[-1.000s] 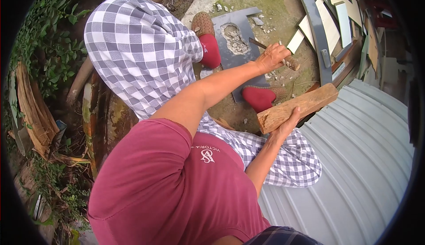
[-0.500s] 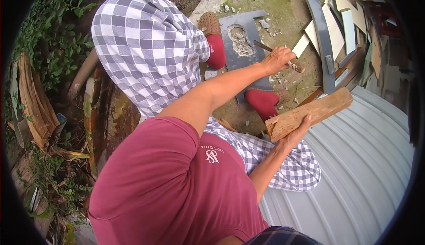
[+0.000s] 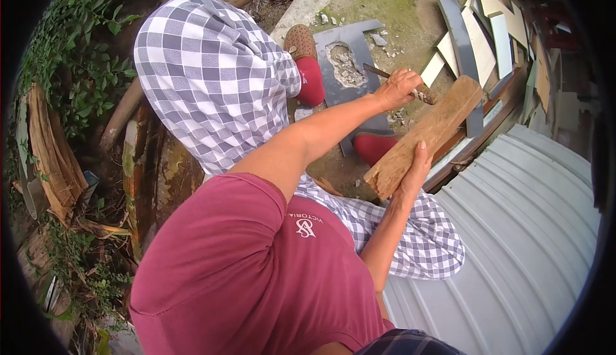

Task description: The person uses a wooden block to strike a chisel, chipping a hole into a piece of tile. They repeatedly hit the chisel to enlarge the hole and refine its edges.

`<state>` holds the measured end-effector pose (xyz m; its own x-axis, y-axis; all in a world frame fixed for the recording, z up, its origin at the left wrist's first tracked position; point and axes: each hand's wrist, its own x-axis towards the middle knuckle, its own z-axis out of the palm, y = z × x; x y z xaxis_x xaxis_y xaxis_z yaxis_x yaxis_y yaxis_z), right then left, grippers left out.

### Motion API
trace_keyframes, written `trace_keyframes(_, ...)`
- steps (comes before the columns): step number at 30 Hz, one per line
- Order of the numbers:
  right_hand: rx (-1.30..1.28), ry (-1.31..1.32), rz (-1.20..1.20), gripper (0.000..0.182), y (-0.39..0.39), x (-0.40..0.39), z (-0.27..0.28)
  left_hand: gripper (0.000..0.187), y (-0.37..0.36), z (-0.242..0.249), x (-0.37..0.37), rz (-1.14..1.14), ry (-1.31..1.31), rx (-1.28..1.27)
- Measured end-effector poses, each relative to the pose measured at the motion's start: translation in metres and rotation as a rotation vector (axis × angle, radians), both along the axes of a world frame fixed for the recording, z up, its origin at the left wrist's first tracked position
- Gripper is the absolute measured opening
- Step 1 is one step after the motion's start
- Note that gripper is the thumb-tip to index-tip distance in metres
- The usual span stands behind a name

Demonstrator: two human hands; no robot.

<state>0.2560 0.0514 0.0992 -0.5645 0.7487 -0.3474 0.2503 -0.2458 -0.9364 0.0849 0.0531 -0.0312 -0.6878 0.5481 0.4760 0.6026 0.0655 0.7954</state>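
Left hand (image 3: 399, 88) is closed around a chisel (image 3: 385, 74) whose tip sits at the broken hole in a grey slab (image 3: 361, 47) on the ground. Right hand (image 3: 414, 174) grips a wooden block (image 3: 425, 135) raised just beside the chisel, hiding part of the red shoe (image 3: 374, 146). Offcut strips (image 3: 478, 31) lie beyond. Shirt lettering appears reversed, "VICTORIA".
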Motion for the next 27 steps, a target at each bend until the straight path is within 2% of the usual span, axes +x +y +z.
trace_keyframes(2,0.141,0.084,-0.158,0.057,0.009,0.002,0.033,0.044,0.0,-0.003,0.005,-0.015,-0.01,0.01)
trace_keyframes(5,0.157,0.258,-0.333,0.056,0.037,0.02,0.103,0.043,0.002,-0.005,0.007,-0.015,-0.009,0.017)
trace_keyframes(7,0.35,0.331,-0.503,0.062,0.049,0.022,0.126,0.042,0.001,-0.003,0.007,-0.019,-0.011,0.02)
trace_keyframes(8,0.42,0.374,-0.546,0.064,0.051,0.021,0.13,0.042,0.002,-0.001,0.006,-0.02,-0.013,0.022)
trace_keyframes(10,0.38,0.41,-0.509,0.07,0.035,0.01,0.103,0.042,0.006,-0.005,0.007,-0.004,-0.001,0.022)
trace_keyframes(12,0.511,0.108,-0.292,0.068,0.017,0.005,0.029,0.042,0.004,-0.005,0.005,0.011,0.011,0.015)
trace_keyframes(14,0.256,-0.096,0.051,0.061,-0.01,0.001,-0.025,0.042,0.001,-0.002,0.006,-0.04,-0.007,0.048)
trace_keyframes(17,0.202,-0.071,0.056,0.054,-0.003,-0.005,0.021,0.041,0.001,-0.007,0.005,-0.018,-0.012,0.046)
trace_keyframes(19,0.279,0.09,-0.099,0.052,0.016,-0.004,0.059,0.041,0.003,-0.01,0.007,-0.029,-0.007,0.038)
trace_keyframes(21,0.275,0.235,-0.23,0.06,0.039,0.007,0.111,0.041,0.006,-0.009,0.006,-0.019,0.001,0.038)
trace_keyframes(23,0.416,0.312,-0.452,0.071,0.048,0.008,0.149,0.04,0.005,-0.009,0.005,-0.01,0.004,0.024)
trace_keyframes(25,0.51,0.406,-0.518,0.072,0.054,0.01,0.154,0.04,0.004,-0.007,0.005,-0.009,0.005,0.022)
trace_keyframes(27,0.547,0.403,-0.49,0.071,0.05,0.008,0.126,0.041,0.004,-0.007,0.006,-0.013,-0.005,0.011)
